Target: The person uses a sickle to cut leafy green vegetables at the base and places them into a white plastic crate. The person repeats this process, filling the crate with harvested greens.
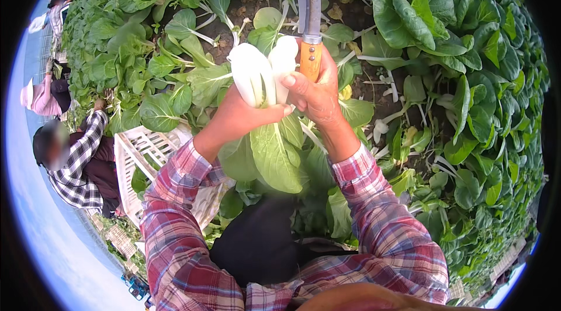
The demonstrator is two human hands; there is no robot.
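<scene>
My left hand (245, 114) grips a head of bok choy with thick white stalks (252, 72), its base turned away from me. The broad green leaves (276, 153) hang back towards my lap. In my right hand (322, 96) is a knife with a curved steel blade (310, 2) and a riveted wooden handle (311, 61). The blade points forward, clear of the stalks in my left hand. My right thumb and fingers also touch a second white stalk base (284, 59), pressed against the first. Whether the two belong to one plant is hard to tell.
A white plastic crate (131, 157) stands at my left, with leaves inside. Beyond it a person in a checked shirt (83, 162) crouches, and another in pink (46, 96) is farther off. Dense rows of bok choy (477, 48) grow on the right. Cut leaves (381, 57) litter the soil ahead.
</scene>
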